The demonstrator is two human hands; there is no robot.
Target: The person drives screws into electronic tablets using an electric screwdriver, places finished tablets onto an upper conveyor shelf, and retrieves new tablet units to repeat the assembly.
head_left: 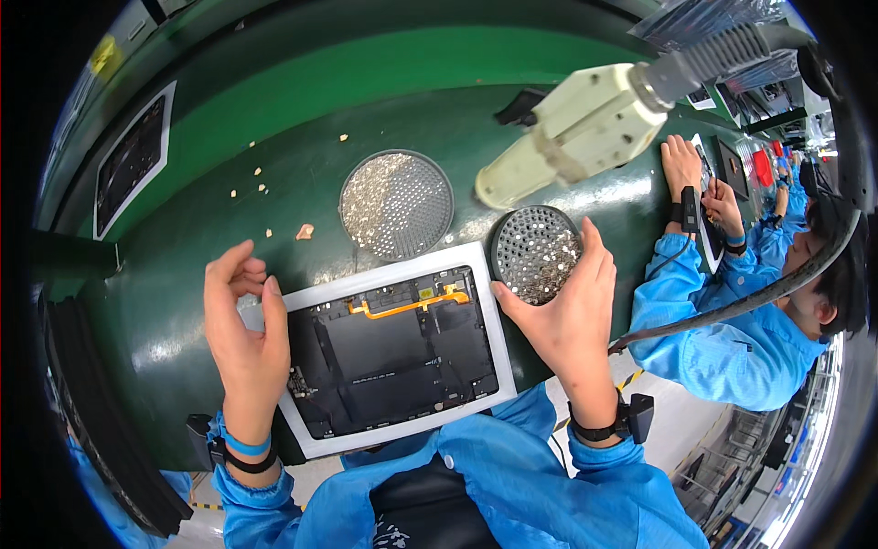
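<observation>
A white-framed tablet lies before me with its black insides exposed and an orange flex cable across its upper part. My left hand is at the tablet's left edge, fingers loosely curled and thumb apart, with nothing visible in it. Beyond the tablet's upper right corner is a small round dark dish with a holed base and small metal bits. My right hand spans its near side, thumb and fingers closed about the rim. A larger round holed dish with many small silvery pieces stands behind the tablet.
Above the small dish hangs a pale nozzle on a ribbed hose. Small tan scraps dot the green table. Another framed panel leans at far left. A co-worker in blue works at right beside a dark cable.
</observation>
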